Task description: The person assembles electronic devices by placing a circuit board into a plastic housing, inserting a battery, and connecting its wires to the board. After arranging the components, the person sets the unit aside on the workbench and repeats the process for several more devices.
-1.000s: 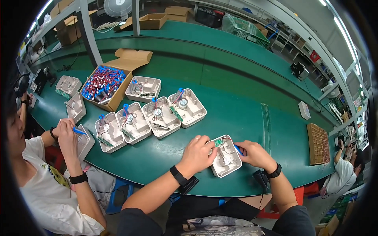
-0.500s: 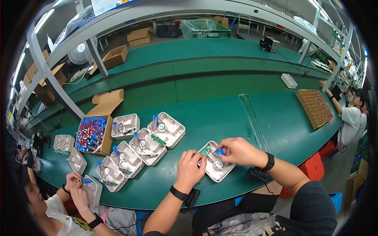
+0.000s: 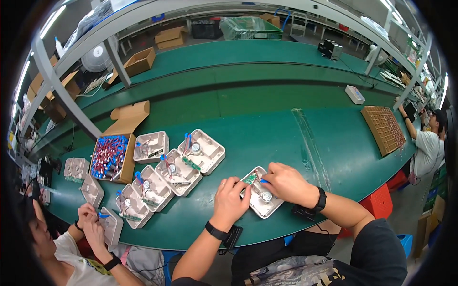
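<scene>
In front of me a white plastic housing [image 3: 259, 210] lies open side up on the table. A green circuit board [image 3: 250, 179] sits at its far left corner, and a round silver part [image 3: 266, 196] lies inside. My left hand [image 3: 230, 200] is closed at the housing's left edge, with fingertips pinching the board's edge. My right hand [image 3: 292, 185] reaches over the right side, its thumb and fingers pinched on a small blue part [image 3: 264, 181]. That part is mostly hidden under the fingers.
Several similar housings [image 3: 174, 177] with boards and wires stand to the left. Beside them is a cardboard box [image 3: 128, 164] of blue parts with red wires. A co-worker's hands [image 3: 91, 224] work at the left. A divided cardboard tray [image 3: 381, 128] lies at the right on the green table [image 3: 253, 138].
My right hand has turned and lowered over the housing, so less of the blue part shows. My left hand stays at the board. The whole view has shifted slightly.
</scene>
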A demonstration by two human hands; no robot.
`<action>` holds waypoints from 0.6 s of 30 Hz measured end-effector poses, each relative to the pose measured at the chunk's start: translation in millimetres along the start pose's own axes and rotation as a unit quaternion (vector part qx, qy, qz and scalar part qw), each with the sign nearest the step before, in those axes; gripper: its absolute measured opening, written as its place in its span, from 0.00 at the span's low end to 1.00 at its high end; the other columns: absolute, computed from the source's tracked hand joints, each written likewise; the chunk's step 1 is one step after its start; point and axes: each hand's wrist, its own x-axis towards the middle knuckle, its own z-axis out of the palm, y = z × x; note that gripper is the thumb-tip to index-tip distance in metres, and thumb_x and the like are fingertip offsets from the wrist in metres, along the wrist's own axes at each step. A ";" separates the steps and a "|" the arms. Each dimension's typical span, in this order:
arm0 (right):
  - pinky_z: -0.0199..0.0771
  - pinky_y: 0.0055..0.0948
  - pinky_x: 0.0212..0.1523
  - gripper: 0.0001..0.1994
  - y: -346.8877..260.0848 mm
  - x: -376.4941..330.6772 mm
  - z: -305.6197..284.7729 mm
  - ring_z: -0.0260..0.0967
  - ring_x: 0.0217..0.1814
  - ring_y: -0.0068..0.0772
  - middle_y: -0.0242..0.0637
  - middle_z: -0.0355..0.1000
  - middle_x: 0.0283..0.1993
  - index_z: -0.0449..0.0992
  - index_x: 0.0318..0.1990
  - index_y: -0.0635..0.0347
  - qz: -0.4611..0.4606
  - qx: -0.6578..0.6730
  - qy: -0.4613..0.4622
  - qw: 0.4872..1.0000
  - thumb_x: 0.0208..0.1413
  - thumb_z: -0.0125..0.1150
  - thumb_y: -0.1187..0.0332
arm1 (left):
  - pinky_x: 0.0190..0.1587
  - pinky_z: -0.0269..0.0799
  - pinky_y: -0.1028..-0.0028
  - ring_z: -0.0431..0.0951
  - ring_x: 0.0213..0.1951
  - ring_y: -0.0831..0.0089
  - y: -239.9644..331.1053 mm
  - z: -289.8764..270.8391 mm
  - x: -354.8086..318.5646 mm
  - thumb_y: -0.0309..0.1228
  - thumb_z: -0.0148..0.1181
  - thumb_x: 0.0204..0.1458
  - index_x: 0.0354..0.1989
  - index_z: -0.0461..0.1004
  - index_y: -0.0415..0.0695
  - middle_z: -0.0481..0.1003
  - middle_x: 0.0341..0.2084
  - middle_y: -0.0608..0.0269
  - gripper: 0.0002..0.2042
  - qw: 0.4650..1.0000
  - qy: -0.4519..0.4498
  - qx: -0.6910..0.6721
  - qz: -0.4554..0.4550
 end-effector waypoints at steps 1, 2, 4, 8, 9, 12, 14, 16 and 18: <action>0.80 0.43 0.49 0.10 0.6 -0.9 -0.2 0.76 0.47 0.47 0.42 0.74 0.42 0.86 0.46 0.58 0.005 0.004 0.000 1.000 0.61 0.70 0.65 | 0.43 0.77 0.58 0.79 0.40 0.53 0.3 1.2 1.7 0.28 0.71 0.55 0.34 0.84 0.42 0.79 0.37 0.56 0.04 1.000 0.000 -0.006 0.002; 0.80 0.43 0.49 0.10 -0.3 -0.5 -0.2 0.76 0.47 0.47 0.42 0.74 0.42 0.86 0.46 0.58 -0.005 0.008 -0.006 1.000 0.61 0.70 0.65 | 0.43 0.77 0.58 0.79 0.40 0.53 -0.4 -0.3 1.5 0.28 0.71 0.55 0.34 0.84 0.42 0.79 0.37 0.56 0.04 1.000 0.005 0.000 -0.007; 0.80 0.42 0.52 0.11 -0.8 -6.0 -6.4 0.76 0.51 0.49 0.44 0.75 0.48 0.86 0.48 0.58 -0.017 0.033 0.034 0.999 0.60 0.71 0.65 | 0.43 0.77 0.58 0.79 0.40 0.54 0.2 -1.5 1.7 0.28 0.71 0.55 0.34 0.84 0.42 0.79 0.37 0.56 0.04 1.000 0.004 -0.010 -0.008; 0.78 0.42 0.60 0.16 0.8 -28.6 -14.5 0.75 0.59 0.54 0.47 0.75 0.60 0.85 0.53 0.58 -0.014 0.034 0.051 0.998 0.59 0.73 0.66 | 0.44 0.77 0.59 0.79 0.41 0.54 2.1 5.3 1.5 0.29 0.71 0.56 0.34 0.84 0.42 0.79 0.38 0.56 0.05 1.000 0.002 -0.011 -0.007; 0.78 0.42 0.60 0.16 2.0 -28.1 -14.5 0.75 0.59 0.54 0.47 0.75 0.60 0.85 0.53 0.58 -0.026 0.040 0.050 0.998 0.59 0.73 0.66 | 0.44 0.77 0.59 0.79 0.41 0.55 -0.1 5.2 3.5 0.29 0.71 0.56 0.35 0.84 0.41 0.79 0.38 0.56 0.05 1.000 -0.004 -0.011 0.002; 0.76 0.44 0.63 0.16 -0.7 -34.6 -10.4 0.74 0.62 0.55 0.49 0.74 0.61 0.83 0.55 0.61 -0.022 0.059 0.041 0.997 0.59 0.71 0.68 | 0.45 0.77 0.59 0.79 0.42 0.55 -3.6 1.6 -5.4 0.31 0.71 0.56 0.35 0.83 0.42 0.78 0.39 0.56 0.06 1.000 -0.001 -0.016 -0.016; 0.75 0.40 0.62 0.16 1.2 -40.8 -6.1 0.74 0.62 0.49 0.48 0.74 0.60 0.81 0.55 0.63 0.011 0.205 0.046 0.978 0.61 0.67 0.70 | 0.46 0.77 0.58 0.79 0.43 0.55 -7.6 -8.2 -9.7 0.33 0.72 0.56 0.37 0.82 0.42 0.78 0.40 0.56 0.08 0.999 0.052 -0.003 0.003; 0.74 0.38 0.61 0.14 7.3 -58.1 -22.2 0.75 0.61 0.45 0.48 0.74 0.60 0.82 0.53 0.64 0.087 0.325 0.030 0.941 0.62 0.65 0.70 | 0.46 0.77 0.58 0.79 0.43 0.54 4.5 -12.4 2.3 0.35 0.72 0.55 0.38 0.81 0.42 0.78 0.40 0.55 0.11 0.993 0.107 -0.001 0.050; 0.73 0.35 0.61 0.17 14.6 -74.6 -25.9 0.74 0.60 0.38 0.45 0.75 0.58 0.79 0.57 0.65 0.083 0.392 0.054 0.915 0.68 0.63 0.63 | 0.44 0.77 0.59 0.80 0.40 0.54 14.9 -12.7 12.2 0.38 0.73 0.54 0.38 0.81 0.41 0.78 0.38 0.55 0.13 0.987 0.122 -0.031 0.096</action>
